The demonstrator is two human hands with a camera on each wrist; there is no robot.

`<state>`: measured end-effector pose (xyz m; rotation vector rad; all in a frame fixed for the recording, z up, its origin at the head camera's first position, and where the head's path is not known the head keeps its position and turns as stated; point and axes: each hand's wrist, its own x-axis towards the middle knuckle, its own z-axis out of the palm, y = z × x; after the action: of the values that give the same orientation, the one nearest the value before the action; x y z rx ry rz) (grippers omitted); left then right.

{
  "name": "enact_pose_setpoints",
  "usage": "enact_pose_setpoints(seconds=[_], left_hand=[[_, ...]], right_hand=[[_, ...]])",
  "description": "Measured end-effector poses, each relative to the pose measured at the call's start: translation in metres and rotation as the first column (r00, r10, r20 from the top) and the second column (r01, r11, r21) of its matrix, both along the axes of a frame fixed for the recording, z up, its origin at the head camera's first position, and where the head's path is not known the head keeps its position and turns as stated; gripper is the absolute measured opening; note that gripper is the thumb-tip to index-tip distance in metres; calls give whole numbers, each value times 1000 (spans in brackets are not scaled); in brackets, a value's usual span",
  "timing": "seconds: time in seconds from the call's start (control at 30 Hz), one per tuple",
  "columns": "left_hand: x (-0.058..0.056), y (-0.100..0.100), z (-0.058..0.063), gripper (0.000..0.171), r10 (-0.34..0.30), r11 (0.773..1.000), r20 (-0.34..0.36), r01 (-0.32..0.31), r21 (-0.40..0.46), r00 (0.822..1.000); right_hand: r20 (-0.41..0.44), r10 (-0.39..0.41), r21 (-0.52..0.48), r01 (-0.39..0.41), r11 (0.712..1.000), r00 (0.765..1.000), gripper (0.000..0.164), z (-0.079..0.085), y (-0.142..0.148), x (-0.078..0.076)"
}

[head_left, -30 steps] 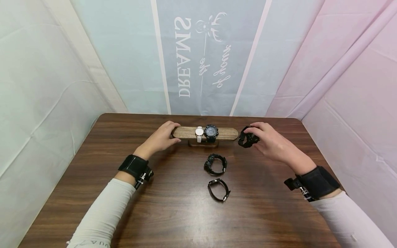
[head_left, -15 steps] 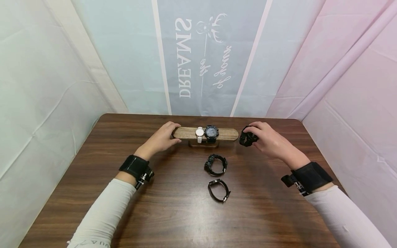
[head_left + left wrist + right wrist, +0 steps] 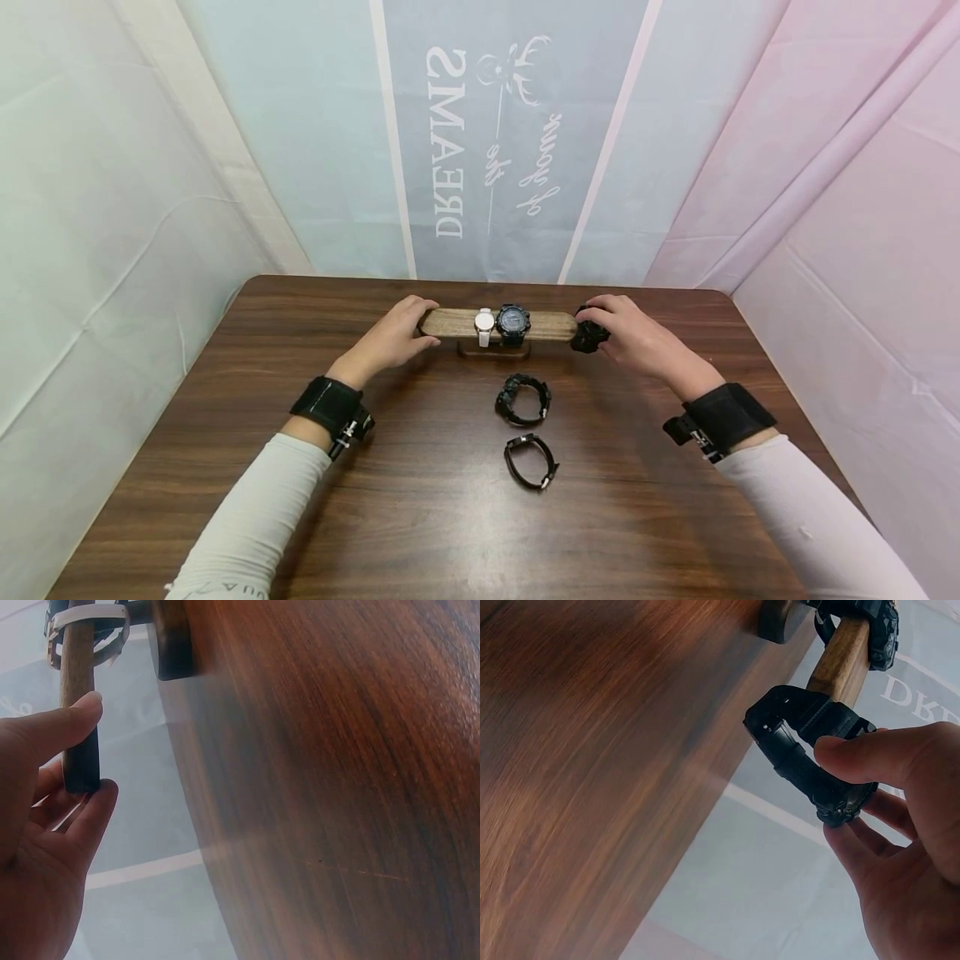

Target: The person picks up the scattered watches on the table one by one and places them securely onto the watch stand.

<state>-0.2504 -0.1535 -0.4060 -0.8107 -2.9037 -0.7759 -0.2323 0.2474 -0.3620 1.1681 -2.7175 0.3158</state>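
A wooden watch stand (image 3: 551, 326) holds a white-strapped watch (image 3: 484, 322) and a black watch (image 3: 513, 322) side by side on its bar. My left hand (image 3: 392, 333) grips the bar's left end; in the left wrist view the thumb (image 3: 71, 724) lies on one face and fingers are behind. Between thumb and fingers, my right hand (image 3: 637, 333) pinches another black watch (image 3: 802, 750) at the bar's right end. Its strap is closed in a loop, and in the right wrist view the loop's upper part overlaps the bar's tip. Whether the tip is inside the loop is unclear.
Two more watches lie on the brown table (image 3: 420, 517) in front of the stand: a chunky black one (image 3: 522, 400) and a slimmer dark one (image 3: 530, 462). A printed cloth backdrop (image 3: 487, 167) hangs behind the table's far edge, with pale cloth walls on both sides.
My right hand has moved left, bringing the black watch from beside the stand up to the bar's right end. The left hand keeps its grip on the other end.
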Motion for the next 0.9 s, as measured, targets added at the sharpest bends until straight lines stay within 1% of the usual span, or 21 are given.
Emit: enact_pose_setpoints(seconds=[0.57,0.9], left_hand=[[1,0,-1,58,2,1000,-13,-2,26,1000],[0,0,-2,57,5,999,-15,-4,32,1000]], right_hand=[[16,3,13,-3,1000,1000,56,-8,-17,-7],[17,21,16,-21,1000,1000,55,-8,-26,-10]])
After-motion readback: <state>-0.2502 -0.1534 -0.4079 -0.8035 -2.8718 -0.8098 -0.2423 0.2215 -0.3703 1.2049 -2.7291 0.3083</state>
